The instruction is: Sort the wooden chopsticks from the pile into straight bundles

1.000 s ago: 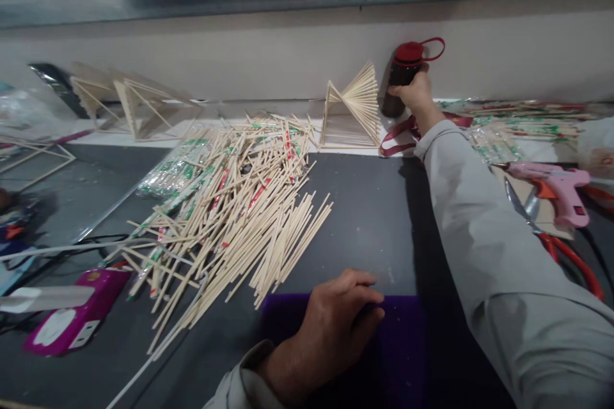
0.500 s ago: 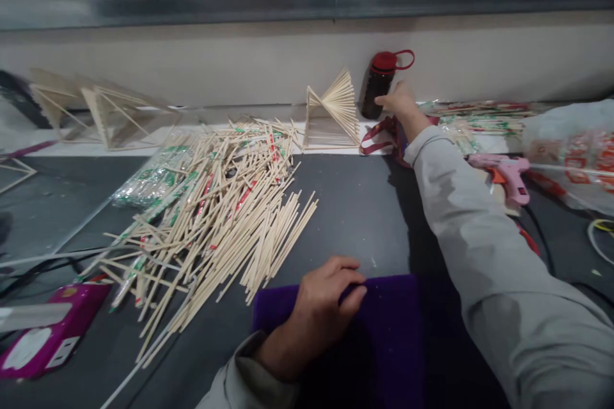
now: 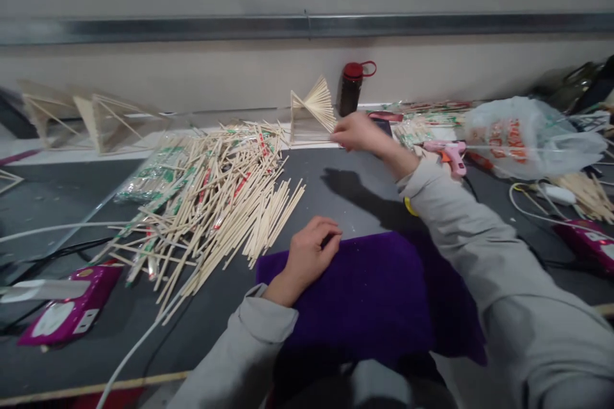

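My left hand (image 3: 311, 255) rests at the edge of a purple cloth (image 3: 364, 300), its fingers loosely curled towards the thumb and nothing visible in them. Farther forward, my right hand (image 3: 361, 132) hovers over the grey table with its fingers drawn together. What they hold, if anything, does not show. Just left of its fingertips stands a twisted model of thin wooden sticks (image 3: 311, 108). A dark bottle with a red lid (image 3: 352, 89) stands behind that hand, by the wall. Left of the cloth lies a big heap of wooden sticks (image 3: 230, 204), some in wrappers.
At right are a pink glue gun (image 3: 446, 152) and a white plastic bag (image 3: 532, 134). More stick models (image 3: 96, 115) stand back left. A magenta box (image 3: 71, 307) with a white plug sits front left; a white cable (image 3: 139, 345) runs past the heap.
My right hand has come away from beside the bottle, nearer to me and left. My left hand's fingers have drawn closer to its thumb. The view has shifted rightward, showing more of the cloth.
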A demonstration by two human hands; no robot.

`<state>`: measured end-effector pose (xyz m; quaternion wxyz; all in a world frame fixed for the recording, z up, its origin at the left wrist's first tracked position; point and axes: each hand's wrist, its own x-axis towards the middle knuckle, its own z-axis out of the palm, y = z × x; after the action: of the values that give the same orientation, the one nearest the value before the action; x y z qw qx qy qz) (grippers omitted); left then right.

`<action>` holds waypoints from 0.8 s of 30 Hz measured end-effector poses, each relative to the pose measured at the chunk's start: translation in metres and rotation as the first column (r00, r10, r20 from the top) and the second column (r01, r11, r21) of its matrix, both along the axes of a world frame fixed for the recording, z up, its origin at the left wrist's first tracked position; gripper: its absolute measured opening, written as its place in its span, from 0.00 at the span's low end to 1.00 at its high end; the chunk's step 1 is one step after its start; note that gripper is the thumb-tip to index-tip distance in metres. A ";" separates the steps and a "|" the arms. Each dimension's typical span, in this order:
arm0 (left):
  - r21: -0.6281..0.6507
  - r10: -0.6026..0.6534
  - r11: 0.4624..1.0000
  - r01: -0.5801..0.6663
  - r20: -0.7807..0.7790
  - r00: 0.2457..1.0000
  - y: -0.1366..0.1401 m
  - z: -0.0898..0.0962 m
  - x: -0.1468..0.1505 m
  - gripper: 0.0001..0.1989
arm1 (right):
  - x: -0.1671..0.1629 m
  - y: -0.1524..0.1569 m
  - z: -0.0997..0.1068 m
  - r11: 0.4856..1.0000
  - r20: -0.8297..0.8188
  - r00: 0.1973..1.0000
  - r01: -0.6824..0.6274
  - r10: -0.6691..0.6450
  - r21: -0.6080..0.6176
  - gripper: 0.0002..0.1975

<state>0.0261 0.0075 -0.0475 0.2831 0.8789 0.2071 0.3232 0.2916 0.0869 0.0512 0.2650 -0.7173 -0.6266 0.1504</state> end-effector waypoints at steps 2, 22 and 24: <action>-0.003 0.014 1.000 -0.014 -0.024 1.000 0.000 -0.002 0.000 0.06 | -0.068 -0.004 -0.003 0.968 0.031 0.968 -0.249 0.250 -0.024 0.17; 0.283 0.549 0.833 -0.476 -0.315 0.774 0.024 0.015 -0.031 0.11 | -0.102 -0.043 -0.062 0.993 0.161 0.986 -0.058 0.040 0.106 0.19; 0.340 0.675 0.738 -0.583 -0.361 0.643 0.028 0.022 -0.042 0.15 | -0.089 -0.042 -0.079 0.992 0.140 0.989 0.031 -0.048 0.121 0.19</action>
<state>-0.0155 0.0359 -0.0256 0.0080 0.8241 0.5295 0.2011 0.2029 0.0451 -0.0281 0.2646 -0.7216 -0.6372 0.0561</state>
